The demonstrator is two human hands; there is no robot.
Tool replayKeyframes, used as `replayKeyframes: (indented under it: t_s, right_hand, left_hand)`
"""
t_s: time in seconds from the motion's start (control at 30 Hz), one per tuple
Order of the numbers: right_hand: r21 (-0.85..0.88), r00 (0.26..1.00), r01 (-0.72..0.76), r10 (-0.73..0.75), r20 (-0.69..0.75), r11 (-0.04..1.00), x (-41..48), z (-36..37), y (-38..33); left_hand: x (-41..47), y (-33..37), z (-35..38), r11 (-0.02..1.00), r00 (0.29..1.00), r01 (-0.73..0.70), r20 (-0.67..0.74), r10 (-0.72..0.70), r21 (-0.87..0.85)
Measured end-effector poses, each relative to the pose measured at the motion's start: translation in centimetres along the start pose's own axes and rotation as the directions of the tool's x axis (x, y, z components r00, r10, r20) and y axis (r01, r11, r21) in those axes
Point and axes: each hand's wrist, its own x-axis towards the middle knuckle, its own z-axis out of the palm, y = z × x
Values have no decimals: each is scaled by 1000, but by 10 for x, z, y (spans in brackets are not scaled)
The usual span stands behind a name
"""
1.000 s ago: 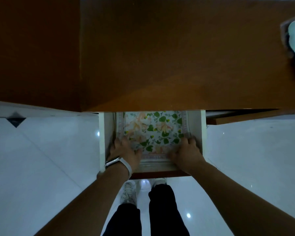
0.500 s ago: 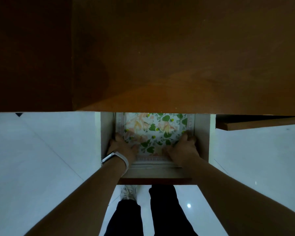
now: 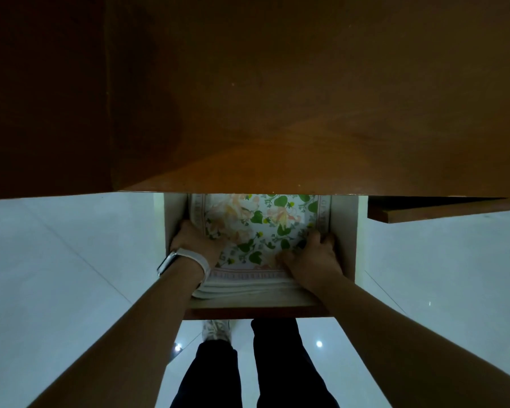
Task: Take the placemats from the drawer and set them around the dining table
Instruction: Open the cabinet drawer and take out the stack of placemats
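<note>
The placemats [image 3: 259, 231] lie as a stack inside the open drawer [image 3: 343, 245]. The top one is white with green leaves, peach flowers and a patterned pink border. At the near edge several pale layers show one under another; I cannot tell how many. The far part of the stack runs out of sight beneath the wooden top [image 3: 277, 113].

The person has 2 hands in the drawer, 1 at each side of the stack. The left hand [image 3: 193, 241] sits at the left edge, its fingers curled down between the mats and the drawer's pale side wall, its thumb side lying over the border, so it grips that edge. The right hand [image 3: 312, 259] holds the right edge the same way: fingertips hooked over the mats just beside the right wall, thumb spread inward across the leafy print. A white wristband with a small screen [image 3: 183, 259] circles the left wrist.

The drawer is pulled out toward the person from under the broad brown wooden top, which fills the upper half of the view. Its inner walls are cream and its front edge is reddish brown. To the right, a thin brown board [image 3: 439, 212] juts out below the same top.

Below everything is a glossy white tiled floor [image 3: 56, 275] with small light reflections. The person's dark trousers [image 3: 277, 363] and 1 pale shoe [image 3: 217, 329] show just under the drawer front.
</note>
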Motion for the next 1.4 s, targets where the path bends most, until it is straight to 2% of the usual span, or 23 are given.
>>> replayKeyframes:
  t_s: [0.23, 0.33, 0.53, 0.73, 0.83, 0.9, 1.03, 1.1, 1.3, 1.4]
  right_hand:
    - [44, 999, 36, -35, -8, 998, -9, 0, 8]
    - [58, 999, 43, -43, -2, 997, -12, -4, 9]
    - [53, 999, -37, 36, 15, 998, -16, -8, 6]
    - [219, 985, -112, 79, 155, 969, -19, -15, 2]
    - [352, 981, -143, 85, 175, 925, -21, -18, 5]
    - [426, 965, -221, 134, 226, 877, -24, -19, 9]
    - [436, 944, -270, 147, 295, 859, -32, -19, 9]
    - [458, 957, -234, 120, 264, 858, -35, -18, 8]
    - [560, 999, -37, 14, 46, 828, -67, -23, 10]
    - [595, 1000, -10, -3, 21, 804, -90, -25, 11]
  left_hand:
    - [-21, -9, -4, 985, 979, -171, -115, 167, -25]
    - [-38, -11, -8, 960, 957, -260, -162, 241, -103]
    - [-75, -17, -29, 890, 930, -346, -233, 284, -297]
    - [-89, -43, -50, 854, 922, -375, -237, 305, -360]
    - [-87, -55, -56, 867, 916, -392, -221, 336, -308]
    - [-84, -61, -58, 880, 917, -389, -204, 342, -273]
    - [-80, -70, -58, 896, 934, -351, -174, 312, -274]
    - [-80, -72, -57, 896, 935, -350, -165, 315, -274]
    - [-86, -76, -59, 891, 932, -362, -122, 341, -275]
    - [-93, -78, -61, 881, 936, -351, -87, 342, -317]
